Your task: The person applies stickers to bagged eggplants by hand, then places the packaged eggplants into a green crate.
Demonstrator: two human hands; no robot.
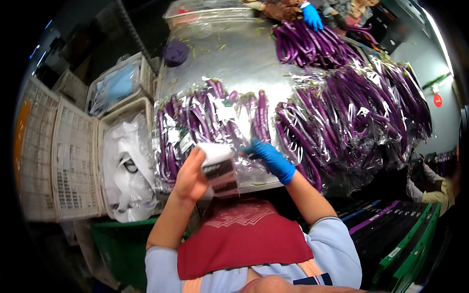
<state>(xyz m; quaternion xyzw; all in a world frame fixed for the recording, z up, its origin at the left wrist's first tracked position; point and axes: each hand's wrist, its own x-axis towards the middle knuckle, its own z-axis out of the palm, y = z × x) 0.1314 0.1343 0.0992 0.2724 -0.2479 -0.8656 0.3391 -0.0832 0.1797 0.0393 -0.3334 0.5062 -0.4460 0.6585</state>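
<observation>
My bare left hand (191,177) is closed on a stack of white and dark printed labels (220,168), held over the table's front edge. The blue glove on my right hand (267,157) is just right of the labels, fingers apart, above clear plastic packaging. Beyond my right hand lie a few purple eggplants (260,117). Bagged eggplants (195,115) with white labels lie behind my left hand. A large pile of bagged eggplants (342,112) is on the right.
The metal table (239,53) carries a purple roll (176,52) and loose eggplants (312,46), touched by a co-worker's blue-gloved hand (312,17). White baskets (105,161) with plastic bags stand at the left. Green-edged crates (405,239) stand at the lower right.
</observation>
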